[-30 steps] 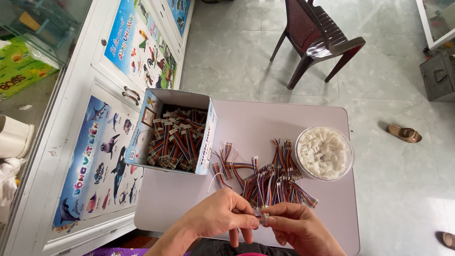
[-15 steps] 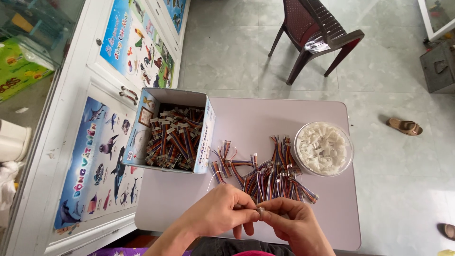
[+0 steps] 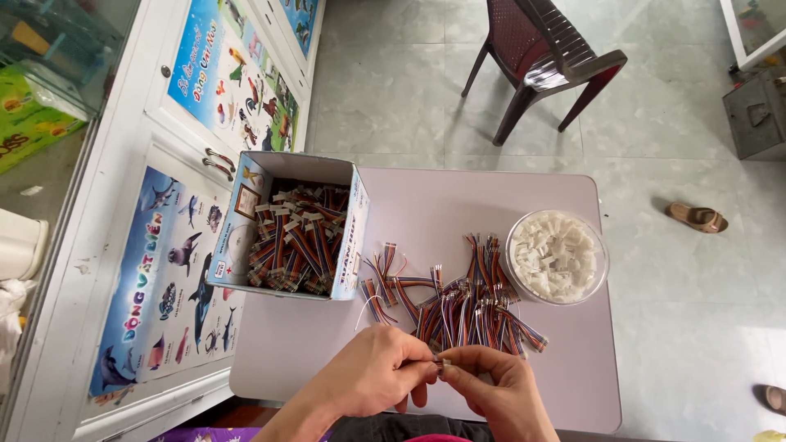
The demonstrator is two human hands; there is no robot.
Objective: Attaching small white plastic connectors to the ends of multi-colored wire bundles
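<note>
Both hands meet low over the tabletop (image 3: 458, 205). The left hand (image 3: 372, 376) and right hand (image 3: 499, 389) pinch a small wire piece (image 3: 442, 366) between their fingertips, seemingly a connector end. Compared with before, the hands sit slightly lower, the wire pile (image 3: 458, 303) unchanged.

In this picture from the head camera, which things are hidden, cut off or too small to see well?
- Small part between both hands: the left hand and right hand pinch it at the fingers, which cover nearly all of it.
- White pieces in the clear round tub: too small to tell their shape.
- Lower layers of ribbon cables in the open box: hidden by the top cables and box walls.
- Sandal on the floor: cut off by the right edge.
</note>
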